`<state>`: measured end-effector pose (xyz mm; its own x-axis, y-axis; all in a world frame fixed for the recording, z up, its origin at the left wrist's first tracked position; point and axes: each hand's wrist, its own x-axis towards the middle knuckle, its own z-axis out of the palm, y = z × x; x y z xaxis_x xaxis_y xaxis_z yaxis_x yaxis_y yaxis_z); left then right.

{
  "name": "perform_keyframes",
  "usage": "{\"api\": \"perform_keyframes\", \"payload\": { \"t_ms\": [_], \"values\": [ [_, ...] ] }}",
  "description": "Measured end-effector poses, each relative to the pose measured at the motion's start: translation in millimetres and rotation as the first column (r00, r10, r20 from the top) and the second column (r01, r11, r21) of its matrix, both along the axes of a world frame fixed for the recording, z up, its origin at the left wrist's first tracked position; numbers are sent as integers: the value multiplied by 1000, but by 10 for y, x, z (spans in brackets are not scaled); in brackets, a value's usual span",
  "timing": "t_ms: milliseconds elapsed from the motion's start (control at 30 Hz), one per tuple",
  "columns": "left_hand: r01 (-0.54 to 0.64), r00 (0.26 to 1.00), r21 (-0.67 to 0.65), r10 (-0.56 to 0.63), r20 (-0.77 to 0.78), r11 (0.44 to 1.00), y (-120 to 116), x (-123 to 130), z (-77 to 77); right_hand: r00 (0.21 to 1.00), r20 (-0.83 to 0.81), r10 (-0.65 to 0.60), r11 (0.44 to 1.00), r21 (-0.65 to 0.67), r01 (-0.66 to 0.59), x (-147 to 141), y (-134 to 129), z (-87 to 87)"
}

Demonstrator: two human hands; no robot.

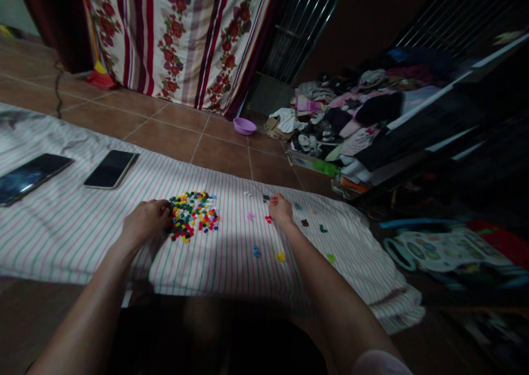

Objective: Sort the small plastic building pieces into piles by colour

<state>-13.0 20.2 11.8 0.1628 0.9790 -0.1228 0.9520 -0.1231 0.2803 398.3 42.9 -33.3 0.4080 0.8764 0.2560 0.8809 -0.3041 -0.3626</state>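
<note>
A heap of small coloured plastic pieces, like tiny building bricks (pixel 194 212), lies on a striped cloth (pixel 231 276). My left hand (pixel 146 221) rests at the heap's left edge, fingers curled together; whatever they may hold is hidden. Over to the right, my right hand (pixel 281 207) is closed in a pinch beside a few dark grey pieces (pixel 265 198); I cannot make out what is in it. Small colour groups lie around that hand: red pieces (pixel 268 219), pink pieces (pixel 250 216), blue pieces (pixel 256 251), yellow pieces (pixel 280 256), brown pieces (pixel 305 222) and lime green pieces (pixel 330 258).
Two phones, one dark (pixel 35 177) and one light-edged (pixel 111 169), lie on the cloth at left. Beyond it are a purple basin (pixel 244 125) on the tiled floor, a floral curtain (pixel 185 39) and a heap of clothes (pixel 339 110).
</note>
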Motion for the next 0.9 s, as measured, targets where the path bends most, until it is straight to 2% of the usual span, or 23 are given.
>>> {"api": "perform_keyframes", "payload": {
  "t_ms": [67,200,300,667,900],
  "values": [
    [5,1000,-8,-5,-7,1000,2,3,13,1000,18,-9,1000,6,9,-33,-36,13],
    [-1,1000,-23,1,-12,1000,-3,11,39,994,43,99,995,15,-99,-68,-108,12],
    [-9,1000,-30,8,-16,999,-11,12,42,990,43,136,991,-16,-135,-69,-115,2],
    [-11,1000,-32,11,2,999,10,-10,2,984,89,153,988,8,-154,-96,-85,2],
    [-39,998,-44,41,48,998,-8,-15,8,967,84,241,970,17,-243,-321,-38,98]
  ]
}}
